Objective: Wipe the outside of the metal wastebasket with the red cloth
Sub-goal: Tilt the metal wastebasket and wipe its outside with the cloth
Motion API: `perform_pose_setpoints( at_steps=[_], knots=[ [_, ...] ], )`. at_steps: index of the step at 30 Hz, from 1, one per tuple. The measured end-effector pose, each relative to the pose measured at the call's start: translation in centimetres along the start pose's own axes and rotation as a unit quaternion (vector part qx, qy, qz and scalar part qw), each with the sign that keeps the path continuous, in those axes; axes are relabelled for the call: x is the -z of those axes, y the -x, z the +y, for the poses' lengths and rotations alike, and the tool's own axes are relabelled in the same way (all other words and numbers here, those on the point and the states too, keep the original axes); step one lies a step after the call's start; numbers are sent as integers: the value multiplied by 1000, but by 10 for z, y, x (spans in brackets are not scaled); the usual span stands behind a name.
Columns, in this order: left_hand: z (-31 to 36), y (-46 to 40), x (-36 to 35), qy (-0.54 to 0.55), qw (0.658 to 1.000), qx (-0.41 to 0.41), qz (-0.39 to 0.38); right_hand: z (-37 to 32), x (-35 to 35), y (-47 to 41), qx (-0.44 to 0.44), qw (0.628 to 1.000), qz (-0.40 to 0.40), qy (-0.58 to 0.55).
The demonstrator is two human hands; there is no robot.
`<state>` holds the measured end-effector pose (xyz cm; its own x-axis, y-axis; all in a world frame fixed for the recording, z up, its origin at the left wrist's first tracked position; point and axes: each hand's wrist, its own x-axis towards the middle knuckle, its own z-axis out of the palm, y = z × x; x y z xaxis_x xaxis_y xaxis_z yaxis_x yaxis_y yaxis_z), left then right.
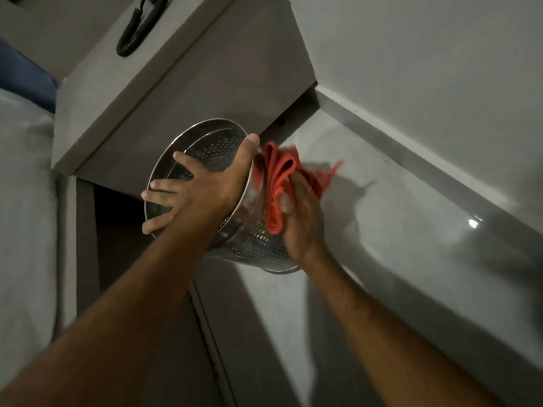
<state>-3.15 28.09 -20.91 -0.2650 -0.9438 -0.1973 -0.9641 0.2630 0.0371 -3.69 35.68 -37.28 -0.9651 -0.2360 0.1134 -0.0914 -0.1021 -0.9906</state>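
Observed from beside the person: the metal wastebasket [252,245] is held off the floor [382,201], tilted with its open mouth toward the cabinet [176,92] and its base nearer the person; the perforated wall faces up and to the right. The left hand [202,186] is clamped on the rim, thumb hooked over the far edge, fingers spread across the opening and apparently pressing on the near rim; this hand carries the weight. The right hand [299,218] is closed on the red cloth [279,183], which is bunched in folds and pressed flat against the outer wall, just beside the rim; a loose corner of cloth trails off to the right, clear of the metal. Judgement: the wiping step is under way, on the upper part of the wall; the band toward the base and the side facing away from the camera show no cloth contact now, and cannot be judged clean or not. Next move likely calls for dragging the cloth down toward the base, then the left hand turning the basket by its rim to present a fresh face; grip on the rim must hold firm while turning.
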Motion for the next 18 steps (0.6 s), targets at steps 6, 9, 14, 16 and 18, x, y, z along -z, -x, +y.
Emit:
perform_pose_setpoints(
  at_steps=[6, 9, 14, 16, 18],
  knots=[
    [11, 14, 11, 29, 998, 42, -35, 9, 14, -9, -164, 985, -47, -20],
    [23, 17, 18, 96, 991, 75, -51, -37, 9, -24, -46, 996, -62, -50],
    [20, 14, 23, 124, 982, -71, -123, -39, 10, -23, 18, 997, -66, -23],
    [-14, 9, 28, -74, 954, -234, -172, -12, 12, -24, -7, 998, -59, -35],
    [-51, 1, 37, -243, 893, -343, -162, 21, 17, -16, -64, 995, -65, -45]
  ],
)
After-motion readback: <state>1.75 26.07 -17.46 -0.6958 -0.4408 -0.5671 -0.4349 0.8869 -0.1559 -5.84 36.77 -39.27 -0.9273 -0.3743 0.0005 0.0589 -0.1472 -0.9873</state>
